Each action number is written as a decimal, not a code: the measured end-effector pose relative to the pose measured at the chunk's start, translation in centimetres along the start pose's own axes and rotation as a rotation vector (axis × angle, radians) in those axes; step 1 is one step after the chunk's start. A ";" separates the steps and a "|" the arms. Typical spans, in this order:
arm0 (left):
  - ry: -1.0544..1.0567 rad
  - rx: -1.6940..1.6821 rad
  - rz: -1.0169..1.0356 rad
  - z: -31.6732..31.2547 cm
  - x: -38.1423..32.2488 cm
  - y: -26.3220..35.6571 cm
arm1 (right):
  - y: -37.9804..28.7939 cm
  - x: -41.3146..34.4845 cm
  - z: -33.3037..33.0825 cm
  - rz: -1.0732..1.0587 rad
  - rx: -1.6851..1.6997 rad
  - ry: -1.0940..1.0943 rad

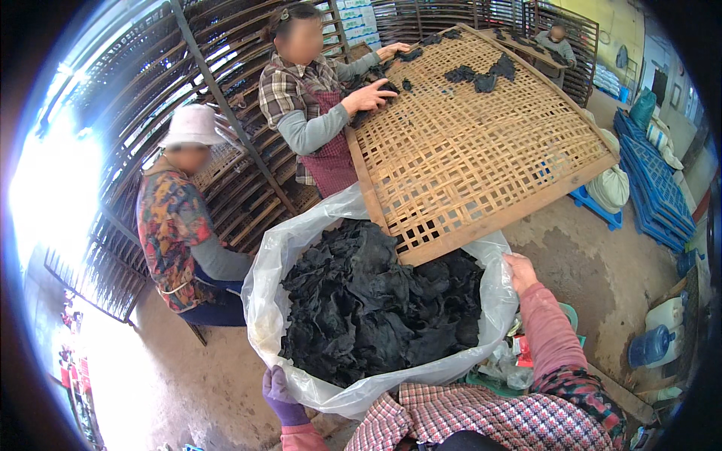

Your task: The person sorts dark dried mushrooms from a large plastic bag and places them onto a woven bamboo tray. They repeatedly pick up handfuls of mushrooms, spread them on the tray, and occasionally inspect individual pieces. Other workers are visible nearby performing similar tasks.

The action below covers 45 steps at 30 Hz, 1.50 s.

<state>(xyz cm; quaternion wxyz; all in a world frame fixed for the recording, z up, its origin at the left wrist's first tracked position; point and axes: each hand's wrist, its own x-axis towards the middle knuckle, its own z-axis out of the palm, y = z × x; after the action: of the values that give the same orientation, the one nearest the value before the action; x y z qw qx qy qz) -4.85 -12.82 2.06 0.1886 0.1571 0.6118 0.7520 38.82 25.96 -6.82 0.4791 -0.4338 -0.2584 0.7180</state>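
Observation:
Before me a large clear plastic bag point(271, 324) stands wide at its mouth, filled with crumpled black, leathery sheet-like pieces point(361, 310), whose exact kind I cannot tell. My left hand point(279, 394), in a purple glove, grips the bag's rim at the near left. My right hand point(520, 272), bare, pinches the rim on the right side. A woven bamboo tray point(479, 135) with a wooden frame slopes over the far part of the bag, its near corner hanging above the black pieces. More black pieces point(485, 83) lie scattered on the tray's far portion.
A co-worker in an apron point(333, 149) has both hands among black pieces on the tray's left edge. Another in a pale hat point(192, 127) is beside the bag. Slatted racks point(225, 186) line the left. Blue plastic pallets point(654, 175) and water jugs point(648, 345) stand right.

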 end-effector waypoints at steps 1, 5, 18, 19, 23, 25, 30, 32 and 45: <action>-0.025 0.046 0.035 0.0 0.0 0.1 | -0.2 0.0 0.0 -0.008 0.003 -0.042; -0.029 0.183 0.147 0.2 -0.1 0.6 | -0.4 -0.1 0.2 0.007 0.037 -0.064; -0.063 0.021 0.051 -3.4 2.3 -3.6 | 3.7 -1.6 2.2 -0.065 -0.005 -0.019; -0.102 0.042 0.068 -4.1 2.8 -4.6 | 4.5 -1.5 2.1 -0.051 0.019 -0.045; -0.083 -0.005 0.054 -5.6 3.4 -7.4 | 6.3 -0.9 1.1 -0.060 0.032 -0.009; -0.072 0.037 0.086 -6.1 3.3 -8.1 | 6.8 -0.7 0.6 0.002 0.050 -0.045; -0.085 0.510 0.446 -6.1 3.0 -8.4 | 7.2 -0.3 0.0 -0.024 0.019 0.010; -0.076 0.377 0.228 -5.7 3.0 -8.2 | 7.2 -0.2 0.0 -0.026 0.019 -0.008; -0.080 0.154 0.081 -3.9 3.3 -6.4 | 5.6 -0.4 0.9 -0.077 0.008 0.034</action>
<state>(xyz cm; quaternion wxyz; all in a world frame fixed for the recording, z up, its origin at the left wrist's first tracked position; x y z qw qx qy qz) -8.99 -13.51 -4.98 0.1697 0.2256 0.6530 0.7028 35.52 23.40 -10.66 0.5125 -0.4336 -0.2639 0.6926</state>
